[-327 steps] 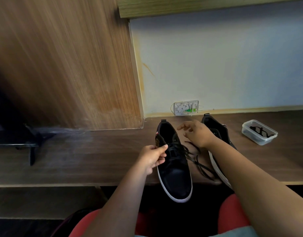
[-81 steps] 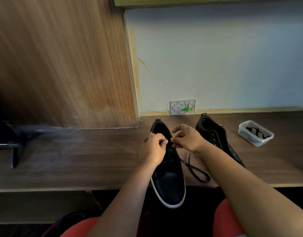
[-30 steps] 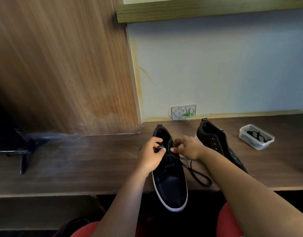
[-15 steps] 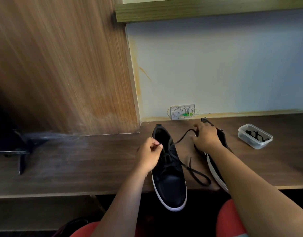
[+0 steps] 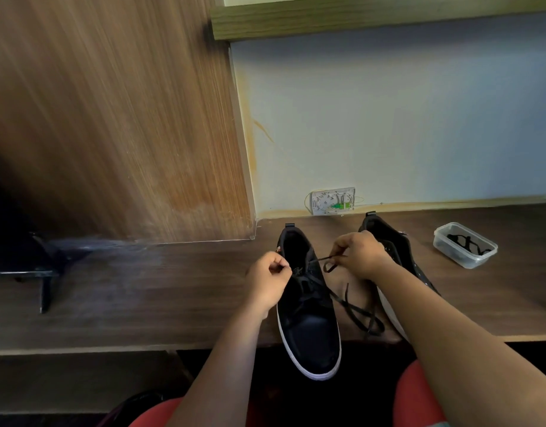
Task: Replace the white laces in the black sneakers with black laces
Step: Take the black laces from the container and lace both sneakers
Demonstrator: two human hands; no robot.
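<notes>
— From where does the one view look?
— From the person's head, forward and steeply down. Both forearms enter from the bottom edge, and red-clad knees show at the lower corners.

— How near is it?
— Close: the left hand (image 5: 270, 280) and right hand (image 5: 359, 255) sit just below the middle of the frame, over the near edge of the counter (image 5: 142, 291).

— Which way does it face?
— Toward the pale wall (image 5: 388, 118), which fills the upper right; a wooden panel (image 5: 111, 118) fills the upper left. The wide lens bends the counter's edge and smears the far left.

— Is any part shared with a second view?
— There is only this view.
</notes>
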